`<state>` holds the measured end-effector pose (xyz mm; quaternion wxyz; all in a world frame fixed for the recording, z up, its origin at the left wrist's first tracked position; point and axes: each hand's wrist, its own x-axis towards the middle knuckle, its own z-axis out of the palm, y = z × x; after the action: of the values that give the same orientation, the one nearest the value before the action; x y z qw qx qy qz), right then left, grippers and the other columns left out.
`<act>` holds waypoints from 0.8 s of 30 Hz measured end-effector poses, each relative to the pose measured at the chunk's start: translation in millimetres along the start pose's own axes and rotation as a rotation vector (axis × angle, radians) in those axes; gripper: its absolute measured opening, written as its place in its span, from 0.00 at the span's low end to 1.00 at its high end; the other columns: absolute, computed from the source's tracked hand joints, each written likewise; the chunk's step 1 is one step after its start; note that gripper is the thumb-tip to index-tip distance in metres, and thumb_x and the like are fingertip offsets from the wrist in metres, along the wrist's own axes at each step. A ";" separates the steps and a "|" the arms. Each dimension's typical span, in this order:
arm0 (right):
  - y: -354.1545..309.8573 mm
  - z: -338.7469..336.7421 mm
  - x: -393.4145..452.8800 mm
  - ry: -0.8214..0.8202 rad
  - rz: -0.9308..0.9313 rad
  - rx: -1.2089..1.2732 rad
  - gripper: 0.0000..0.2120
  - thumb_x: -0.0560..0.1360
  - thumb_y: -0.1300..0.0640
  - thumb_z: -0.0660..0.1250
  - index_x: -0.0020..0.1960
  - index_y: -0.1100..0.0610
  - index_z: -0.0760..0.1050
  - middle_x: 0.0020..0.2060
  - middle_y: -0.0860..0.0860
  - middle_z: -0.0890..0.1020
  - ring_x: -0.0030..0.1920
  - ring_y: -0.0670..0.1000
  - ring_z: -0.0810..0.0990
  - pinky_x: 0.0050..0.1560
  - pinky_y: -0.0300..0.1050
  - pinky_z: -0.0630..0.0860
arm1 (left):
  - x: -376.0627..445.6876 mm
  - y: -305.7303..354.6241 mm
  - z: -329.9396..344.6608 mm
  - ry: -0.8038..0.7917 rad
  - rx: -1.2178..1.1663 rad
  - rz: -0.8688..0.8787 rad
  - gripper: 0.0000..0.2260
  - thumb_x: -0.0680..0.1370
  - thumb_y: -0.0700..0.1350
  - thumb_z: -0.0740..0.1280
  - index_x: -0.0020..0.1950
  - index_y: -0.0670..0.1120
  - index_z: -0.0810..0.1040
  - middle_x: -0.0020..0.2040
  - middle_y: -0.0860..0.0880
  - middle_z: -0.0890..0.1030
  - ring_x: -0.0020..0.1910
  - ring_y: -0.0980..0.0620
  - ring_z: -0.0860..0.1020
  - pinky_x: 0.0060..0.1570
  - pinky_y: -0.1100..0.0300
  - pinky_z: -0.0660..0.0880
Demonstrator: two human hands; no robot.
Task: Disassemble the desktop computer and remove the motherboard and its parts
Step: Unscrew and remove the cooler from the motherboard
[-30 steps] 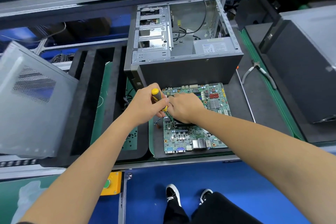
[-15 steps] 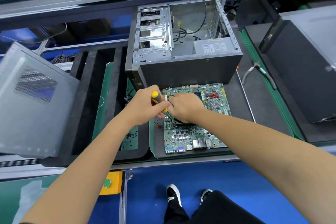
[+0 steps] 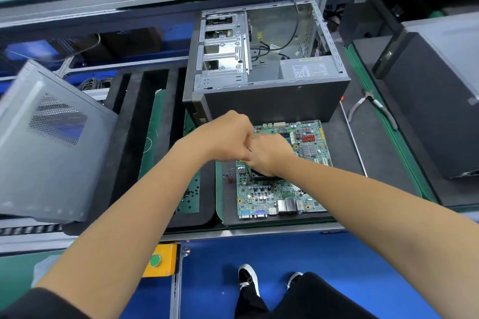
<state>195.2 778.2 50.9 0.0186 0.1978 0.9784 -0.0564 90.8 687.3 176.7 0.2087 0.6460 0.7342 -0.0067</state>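
Observation:
The green motherboard lies flat on a dark mat in front of the open, gutted computer case. My left hand is a closed fist over the board's left middle, and the screwdriver it held a moment ago is hidden inside it. My right hand touches the left one and curls down over the black CPU cooler, gripping its top. The cooler's thin wire trails off the board's left edge.
A detached grey side panel leans at the left. Loose black screws lie on the green mat beside the board. Pliers and a thin metal rod lie right of the case. Another dark case stands far right.
My left hand has rolled over and shifted slightly right, so the yellow screwdriver handle is no longer visible. The right hand stays on the cooler.

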 end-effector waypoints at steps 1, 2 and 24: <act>-0.1 -2.3 -1.0 -0.015 -0.013 0.000 0.10 0.76 0.54 0.55 0.36 0.53 0.65 0.31 0.48 0.71 0.34 0.54 0.75 0.29 0.43 0.62 | 2.4 5.4 2.2 -0.024 0.028 0.012 0.11 0.72 0.47 0.70 0.40 0.39 0.80 0.36 0.45 0.79 0.32 0.46 0.74 0.30 0.57 0.70; -0.8 -4.1 -1.6 -0.031 -0.020 0.003 0.11 0.74 0.56 0.56 0.33 0.53 0.63 0.29 0.48 0.71 0.32 0.54 0.74 0.28 0.42 0.62 | 4.6 9.7 4.1 -0.052 0.042 0.008 0.14 0.75 0.49 0.68 0.38 0.38 0.78 0.35 0.43 0.78 0.33 0.44 0.74 0.31 0.55 0.70; -2.6 -7.6 -3.0 -0.063 0.041 0.041 0.11 0.76 0.54 0.54 0.35 0.54 0.61 0.30 0.49 0.68 0.32 0.54 0.71 0.31 0.44 0.63 | 0.2 14.8 -4.6 -0.077 0.023 -0.145 0.12 0.78 0.47 0.63 0.36 0.43 0.73 0.31 0.46 0.76 0.31 0.47 0.76 0.36 0.54 0.75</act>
<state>196.8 775.6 58.9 0.0463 0.2165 0.9717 -0.0824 103.6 691.3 184.7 0.2282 0.5926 0.7705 -0.0552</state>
